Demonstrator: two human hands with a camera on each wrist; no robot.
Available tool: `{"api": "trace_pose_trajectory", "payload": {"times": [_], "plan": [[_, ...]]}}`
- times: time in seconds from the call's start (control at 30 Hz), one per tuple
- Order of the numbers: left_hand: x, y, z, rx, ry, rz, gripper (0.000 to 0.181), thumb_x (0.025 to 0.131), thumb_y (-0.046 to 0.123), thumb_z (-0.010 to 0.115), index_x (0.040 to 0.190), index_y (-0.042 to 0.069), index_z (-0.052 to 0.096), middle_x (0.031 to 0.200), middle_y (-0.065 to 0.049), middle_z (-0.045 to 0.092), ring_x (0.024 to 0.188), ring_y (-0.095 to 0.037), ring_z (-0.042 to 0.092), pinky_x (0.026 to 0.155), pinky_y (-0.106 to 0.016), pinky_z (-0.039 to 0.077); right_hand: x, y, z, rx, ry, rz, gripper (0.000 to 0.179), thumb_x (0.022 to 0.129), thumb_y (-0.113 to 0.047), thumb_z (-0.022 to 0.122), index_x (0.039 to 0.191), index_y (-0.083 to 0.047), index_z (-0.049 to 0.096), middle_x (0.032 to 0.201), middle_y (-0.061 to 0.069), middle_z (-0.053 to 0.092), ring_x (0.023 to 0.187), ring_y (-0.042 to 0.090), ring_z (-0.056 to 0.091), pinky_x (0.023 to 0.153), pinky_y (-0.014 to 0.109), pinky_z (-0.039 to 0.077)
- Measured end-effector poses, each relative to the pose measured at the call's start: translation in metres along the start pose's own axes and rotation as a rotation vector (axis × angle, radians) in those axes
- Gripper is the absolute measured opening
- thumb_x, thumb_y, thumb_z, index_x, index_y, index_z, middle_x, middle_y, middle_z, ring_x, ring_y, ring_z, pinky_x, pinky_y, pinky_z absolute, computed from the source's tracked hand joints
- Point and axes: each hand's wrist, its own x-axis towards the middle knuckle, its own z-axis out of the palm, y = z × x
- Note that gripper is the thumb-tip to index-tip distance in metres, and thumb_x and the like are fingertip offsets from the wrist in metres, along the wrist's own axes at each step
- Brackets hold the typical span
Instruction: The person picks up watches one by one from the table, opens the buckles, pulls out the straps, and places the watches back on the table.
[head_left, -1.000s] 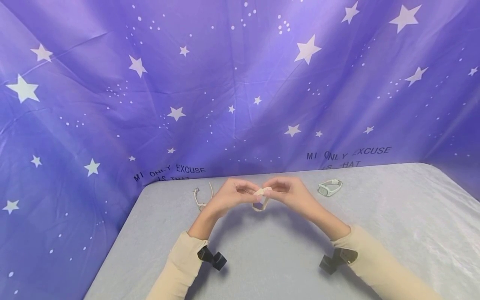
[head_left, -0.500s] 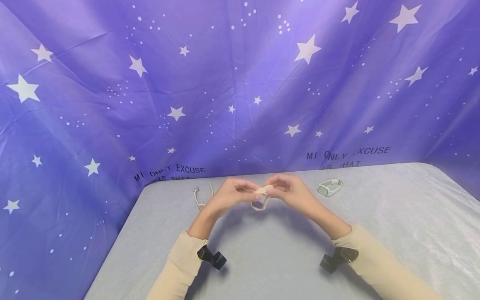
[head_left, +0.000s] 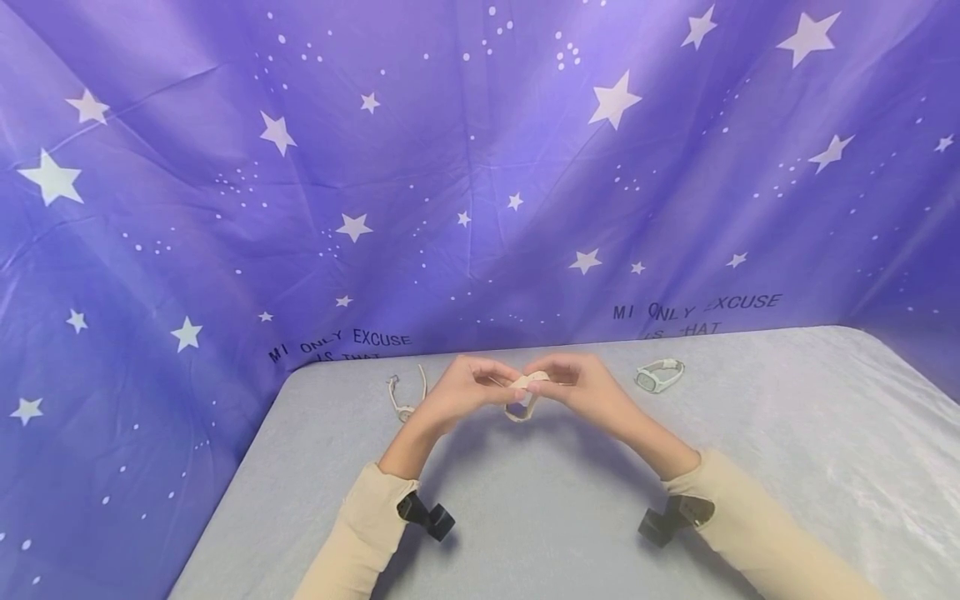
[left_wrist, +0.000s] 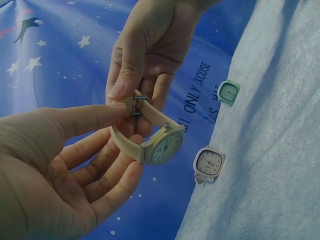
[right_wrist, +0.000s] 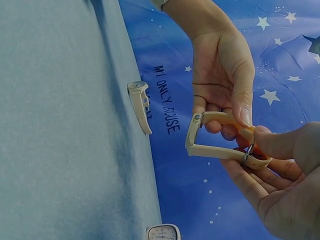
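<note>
A cream wristwatch (left_wrist: 166, 145) with a round dial is held between both hands, its strap bent into a loop. In the left wrist view, the left hand (left_wrist: 45, 170) pinches the strap beside the metal buckle (left_wrist: 142, 98), with its other fingers curled under the loop. The right hand (left_wrist: 150, 55) grips the strap at the buckle from the other side. The right wrist view shows the left hand (right_wrist: 220, 70) and the right hand (right_wrist: 295, 180) meeting at the strap ends. Both hands (head_left: 457, 392) are raised over the table in the head view.
On the grey cloth-covered table (head_left: 555, 508) lie a pale green watch (head_left: 660, 377) at right and a cream watch (head_left: 405, 411) with its strap open at left. A pinkish square watch (left_wrist: 209, 162) lies between them, hidden by the hands in the head view. A purple star-printed curtain (head_left: 480, 167) hangs behind.
Hands and watch stay nearly in place. The right fingers moved slightly right, then back towards the left hand, and the strap ends shifted a little between the fingertips.
</note>
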Motion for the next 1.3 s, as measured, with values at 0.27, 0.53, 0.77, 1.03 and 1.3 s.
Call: {"api": "trace_pose_trajectory", "payload": {"times": [0.27, 0.53, 0.77, 1.03, 1.3], "plan": [[-0.0001, 0.0000, -0.0010, 0.004, -0.006, -0.004, 0.028, 0.084, 0.007, 0.081, 0.109, -0.004, 0.075, 0.097, -0.014, 0.078, 0.098, -0.048, 0.071, 0.081, -0.029, 0.059, -0.0005, 0.0004, -0.0005, -0.011, 0.017, -0.008, 0.021, 0.090, -0.009, 0.076, 0.110, -0.003, 0.075, 0.113, 0.015, 0.076, 0.108, 0.031, 0.073, 0.098, 0.044, 0.058], [0.0009, -0.0010, -0.0013, 0.017, 0.011, -0.022, 0.028, 0.082, 0.006, 0.082, 0.108, -0.003, 0.076, 0.098, -0.014, 0.077, 0.090, -0.036, 0.074, 0.079, -0.028, 0.058, -0.0001, 0.0000, -0.0014, 0.019, 0.007, 0.013, 0.019, 0.092, -0.012, 0.074, 0.109, -0.005, 0.076, 0.110, 0.011, 0.077, 0.104, 0.024, 0.074, 0.096, 0.042, 0.058], [0.0007, -0.0006, -0.0021, 0.016, 0.023, -0.028, 0.029, 0.082, 0.006, 0.082, 0.109, -0.002, 0.076, 0.097, -0.013, 0.078, 0.091, -0.038, 0.073, 0.078, -0.028, 0.058, -0.0011, -0.0017, -0.0031, 0.028, 0.011, 0.023, 0.021, 0.094, -0.012, 0.071, 0.112, -0.001, 0.073, 0.112, 0.016, 0.076, 0.105, 0.029, 0.074, 0.095, 0.045, 0.059], [0.0018, -0.0023, -0.0021, 0.003, 0.025, -0.033, 0.029, 0.083, 0.004, 0.080, 0.109, -0.005, 0.074, 0.094, -0.012, 0.077, 0.085, -0.027, 0.074, 0.079, -0.027, 0.058, -0.0009, -0.0060, -0.0033, 0.083, 0.008, 0.080, 0.021, 0.096, -0.010, 0.068, 0.116, -0.001, 0.067, 0.114, 0.018, 0.075, 0.106, 0.031, 0.073, 0.092, 0.041, 0.061], [0.0012, -0.0012, -0.0015, -0.014, 0.018, -0.033, 0.028, 0.084, 0.003, 0.078, 0.110, -0.007, 0.073, 0.095, -0.014, 0.077, 0.095, -0.045, 0.071, 0.081, -0.028, 0.059, 0.0001, -0.0042, -0.0042, 0.114, 0.019, 0.083, 0.021, 0.099, -0.013, 0.064, 0.117, -0.001, 0.063, 0.115, 0.020, 0.074, 0.104, 0.029, 0.073, 0.091, 0.041, 0.061]]}}
